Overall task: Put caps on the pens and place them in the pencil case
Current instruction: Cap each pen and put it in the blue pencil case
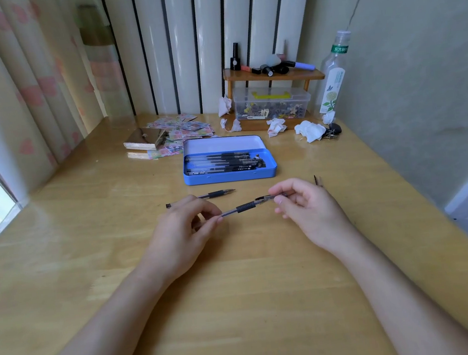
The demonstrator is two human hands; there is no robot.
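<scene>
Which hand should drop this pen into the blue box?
Probably the left hand: its fingers pinch the pen by the barrel. The right hand only grips the cap end. The box lies open ahead.

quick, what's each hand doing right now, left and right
Left hand: closed, pinching the barrel end of the pen.
Right hand: closed, gripping the cap end of the same pen.

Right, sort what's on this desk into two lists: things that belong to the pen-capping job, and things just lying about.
Part of the job:
- pen held in both hands
- left hand
- right hand
- uncapped pen on the desk
- loose cap
- blue pencil case

Just lying about:
- crumpled tissues
- sticker sheets
- clear bottle
- plastic box
- small wooden shelf
</scene>
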